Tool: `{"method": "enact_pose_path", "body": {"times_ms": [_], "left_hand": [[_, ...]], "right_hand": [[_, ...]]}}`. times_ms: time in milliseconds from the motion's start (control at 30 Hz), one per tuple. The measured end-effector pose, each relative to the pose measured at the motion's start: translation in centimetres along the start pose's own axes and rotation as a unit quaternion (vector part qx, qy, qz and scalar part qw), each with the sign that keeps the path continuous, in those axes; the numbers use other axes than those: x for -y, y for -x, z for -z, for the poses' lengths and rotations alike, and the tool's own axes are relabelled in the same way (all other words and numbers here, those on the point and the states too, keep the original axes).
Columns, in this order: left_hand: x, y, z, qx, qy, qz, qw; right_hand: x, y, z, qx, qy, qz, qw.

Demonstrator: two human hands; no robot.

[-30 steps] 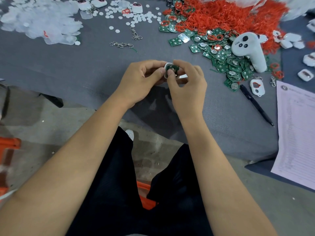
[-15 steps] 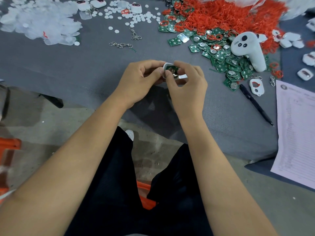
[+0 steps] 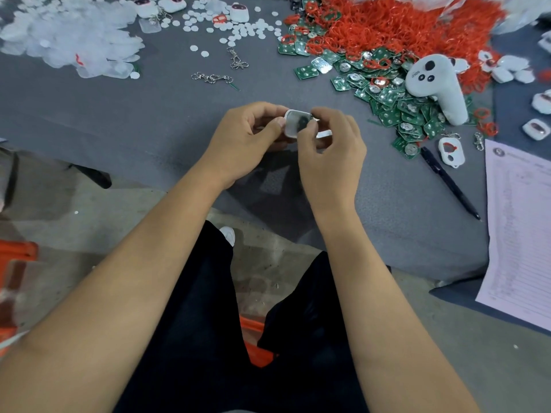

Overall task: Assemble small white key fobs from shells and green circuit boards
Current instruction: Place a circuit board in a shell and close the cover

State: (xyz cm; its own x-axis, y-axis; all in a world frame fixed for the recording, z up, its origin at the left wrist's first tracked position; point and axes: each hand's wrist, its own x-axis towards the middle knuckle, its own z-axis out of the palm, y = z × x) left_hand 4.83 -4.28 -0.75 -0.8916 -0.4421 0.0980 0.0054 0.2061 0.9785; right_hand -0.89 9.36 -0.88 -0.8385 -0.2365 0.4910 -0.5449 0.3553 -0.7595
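In the head view, a small white rounded plastic key fob shell [image 3: 293,123] is held just above the grey cloth-covered counter [image 3: 149,120] at the centre of the frame; its left edge is pinched by the curled thumb and fingers of the left hand [image 3: 247,141], while its right edge is gripped by the thumb and bent fingers of the right hand [image 3: 331,156]; a dark part is seen inside the shell, though whether it is a board cannot be told. A heap of small green circuit boards [image 3: 396,105] is spread over the counter at the upper right, partly overlaid by a large pile of red elastic rings [image 3: 402,25]; a white handheld controller with black dots [image 3: 435,81] is laid on the boards. A loose white shell with cut-outs [image 3: 451,152] is seen just below the heap, beside a black pen [image 3: 447,181]; a printed paper sheet [image 3: 521,228] is placed at the right edge. At the upper left, a mound of clear plastic pieces [image 3: 68,40] is gathered; small white round discs [image 3: 238,28] and metal keyring chains [image 3: 213,78] are scattered at the upper centre; finished white fobs [image 3: 240,11] are set along the top edge.
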Motion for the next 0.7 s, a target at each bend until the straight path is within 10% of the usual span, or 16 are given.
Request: {"method": "enact_pose_path", "body": {"times_ms": [267,467,700], "left_hand": [[0.2,-0.2,-0.2,-0.032,0.064,0.022,0.997],[0.0,-0.4,-0.2,-0.051,0.077,0.055,0.994],[-0.6,-0.3,-0.1,-0.041,0.101,0.059,0.992]], "right_hand": [[-0.9,-1.2,0.5,-0.157,-0.103,-0.240,0.952],[-1.3,-1.2,1.3,-0.089,-0.279,-0.247,0.924],[-1.3,-1.2,1.4,-0.057,-0.177,-0.165,0.969]]}}
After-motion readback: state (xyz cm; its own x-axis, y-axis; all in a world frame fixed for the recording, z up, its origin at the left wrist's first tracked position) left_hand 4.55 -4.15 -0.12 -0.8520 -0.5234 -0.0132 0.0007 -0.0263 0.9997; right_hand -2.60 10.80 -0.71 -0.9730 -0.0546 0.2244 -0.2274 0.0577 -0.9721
